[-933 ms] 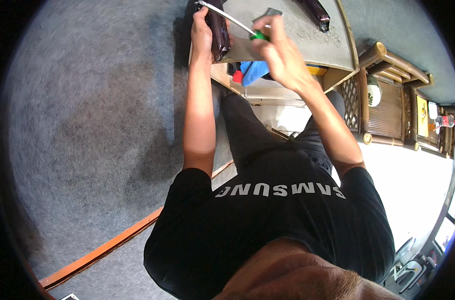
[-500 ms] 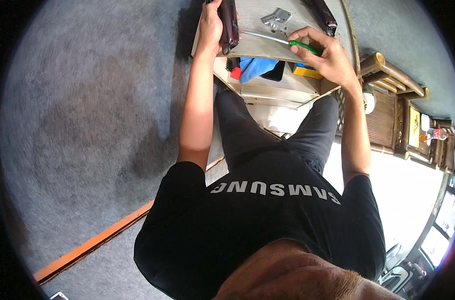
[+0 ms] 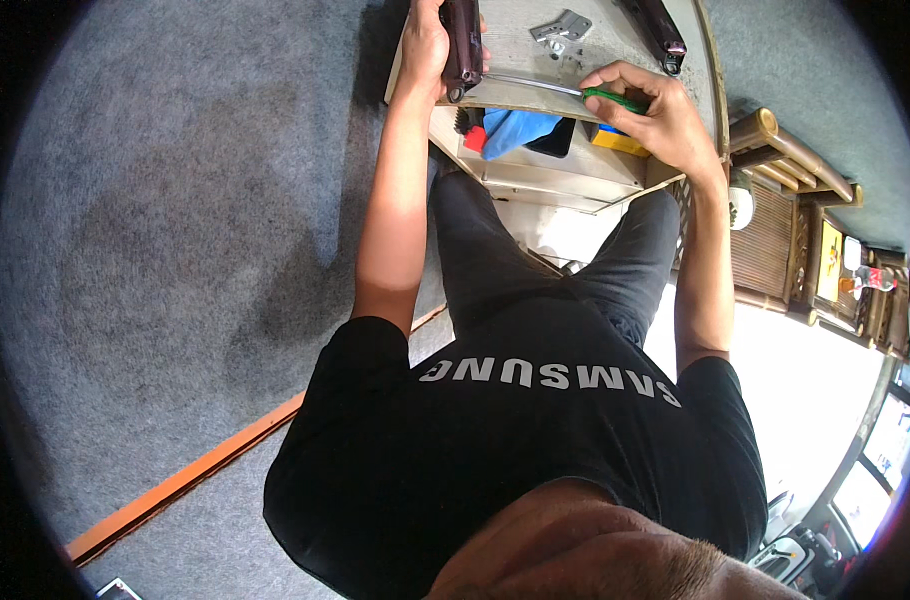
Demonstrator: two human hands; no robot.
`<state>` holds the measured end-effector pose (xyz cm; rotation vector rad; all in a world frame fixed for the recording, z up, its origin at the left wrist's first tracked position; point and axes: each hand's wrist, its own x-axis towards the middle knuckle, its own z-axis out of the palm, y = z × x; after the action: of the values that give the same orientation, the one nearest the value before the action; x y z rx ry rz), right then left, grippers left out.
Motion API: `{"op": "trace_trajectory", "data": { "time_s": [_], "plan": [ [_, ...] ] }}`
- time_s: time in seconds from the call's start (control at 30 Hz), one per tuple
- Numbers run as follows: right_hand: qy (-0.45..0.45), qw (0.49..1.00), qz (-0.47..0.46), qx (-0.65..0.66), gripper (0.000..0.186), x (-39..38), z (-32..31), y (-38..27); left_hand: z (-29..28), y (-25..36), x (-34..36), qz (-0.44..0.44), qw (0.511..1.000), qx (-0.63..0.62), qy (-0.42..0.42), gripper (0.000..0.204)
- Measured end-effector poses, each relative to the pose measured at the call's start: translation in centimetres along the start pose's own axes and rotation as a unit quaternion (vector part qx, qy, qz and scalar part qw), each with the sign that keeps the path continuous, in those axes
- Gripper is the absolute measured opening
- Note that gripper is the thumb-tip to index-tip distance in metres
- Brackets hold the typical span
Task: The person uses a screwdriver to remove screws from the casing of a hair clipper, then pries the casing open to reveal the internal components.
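Observation:
My left hand (image 3: 425, 52) is wrapped round a dark maroon hair clipper housing (image 3: 463, 45), its hanging loop toward me. In my right hand (image 3: 670, 120) is a screwdriver (image 3: 540, 83) with a green handle, pinched between thumb and fingers. Its shaft points left, and the tip ends at the side of the housing; whether it touches cannot be seen. Beyond the shaft, a grey metal plate (image 3: 573, 24) lies on the tabletop (image 3: 520, 50) with a few small metal parts (image 3: 556, 47). A second maroon clipper piece (image 3: 657, 35) rests at the far right.
Under the tabletop an open drawer (image 3: 560, 180) holds a blue cloth (image 3: 515, 132), a red piece (image 3: 474, 138), a black flat object (image 3: 552, 141) and a yellow-and-blue box (image 3: 616, 141). Bamboo furniture (image 3: 765, 140) stands to the right, with a bottle (image 3: 875, 279) farther off.
The screwdriver has shifted slightly down and right, its tip now lower along the housing. The housing has moved slightly toward me in my left hand.

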<state>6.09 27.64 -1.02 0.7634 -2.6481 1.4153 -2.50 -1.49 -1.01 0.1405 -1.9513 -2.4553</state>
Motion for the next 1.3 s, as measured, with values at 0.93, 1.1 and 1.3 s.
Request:
{"op": "trace_trajectory", "data": {
  "time_s": [0.93, 1.1, 1.3],
  "plan": [
    [0.009, 0.984, 0.006, -0.178, 0.030, -0.9, -0.5, -3.8, 0.4, -0.1, 0.0, 0.077, 0.990, 0.117, 0.015, 0.048],
    [0.038, 0.962, -0.105, -0.248, 0.032, -1.1, -1.1, -4.0, 0.2, -1.1, 0.8, 0.137, 0.984, 0.107, 0.042, 0.055],
    [0.063, 0.941, -0.119, -0.311, 0.030, -1.1, -0.7, -4.8, 0.2, -0.4, 0.3, 0.065, 0.993, 0.097, 0.012, 0.050]
  ]
}}
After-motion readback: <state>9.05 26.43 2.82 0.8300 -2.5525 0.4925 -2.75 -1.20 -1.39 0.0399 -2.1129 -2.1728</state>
